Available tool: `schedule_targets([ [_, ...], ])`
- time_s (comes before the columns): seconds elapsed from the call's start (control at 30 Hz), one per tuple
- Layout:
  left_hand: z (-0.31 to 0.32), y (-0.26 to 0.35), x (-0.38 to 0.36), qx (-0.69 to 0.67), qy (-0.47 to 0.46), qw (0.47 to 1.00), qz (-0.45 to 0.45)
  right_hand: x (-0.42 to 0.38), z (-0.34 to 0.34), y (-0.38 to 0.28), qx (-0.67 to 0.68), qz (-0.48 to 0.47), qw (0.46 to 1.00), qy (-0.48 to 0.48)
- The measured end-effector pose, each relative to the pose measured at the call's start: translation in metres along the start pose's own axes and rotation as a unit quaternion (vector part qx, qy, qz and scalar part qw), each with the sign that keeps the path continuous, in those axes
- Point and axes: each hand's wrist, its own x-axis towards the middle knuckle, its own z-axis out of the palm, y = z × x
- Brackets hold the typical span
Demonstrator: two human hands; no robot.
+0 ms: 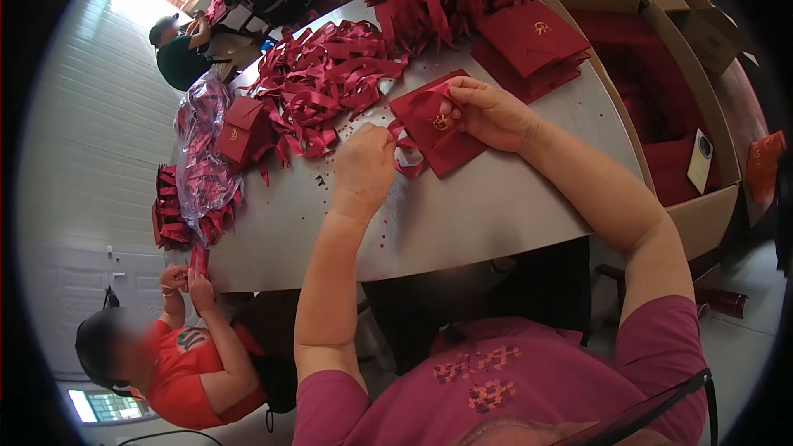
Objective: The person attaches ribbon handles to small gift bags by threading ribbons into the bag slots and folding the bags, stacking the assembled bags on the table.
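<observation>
In the room, a pale panelled wall [91, 149] stood at left; one person in a red shirt [198, 372] sat at the bench's left end, and another in dark green [182, 62] was farther off. The bench [504, 215] presented a smooth grey top. An open carton [702, 227] with a phone [700, 161] on its red contents adjoined it at right. A heap of red ribbons [322, 87] and a stack of red bags [533, 45] occupied the far side. The working bag [458, 154] was located at the bench's middle, before the person, gold emblem facing up. Its long axis slanted from far left to near right; the mouth end could not be determined. The right hand [493, 116] grasped the bag near its far right edge. The left hand [363, 169] pinched a ribbon loop [410, 169] beside the bag's left edge. Small red specks [383, 227] lay scattered nearby.
</observation>
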Motion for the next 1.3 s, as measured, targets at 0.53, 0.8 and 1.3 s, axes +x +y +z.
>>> schedule_targets([
  [0.53,-0.011,-0.032,-0.024,-0.107,-0.121,0.987,-0.001,0.002,-0.001,-0.002,0.043,0.046,0.995,0.078],
  [0.8,-0.043,-0.069,-0.056,-0.15,-0.142,0.975,-0.085,0.003,0.013,-0.002,0.013,0.077,0.991,0.111],
  [1.3,-0.036,-0.042,0.015,-0.171,-0.072,0.976,-0.111,0.004,0.013,-0.001,-0.015,0.08,0.992,0.095],
])
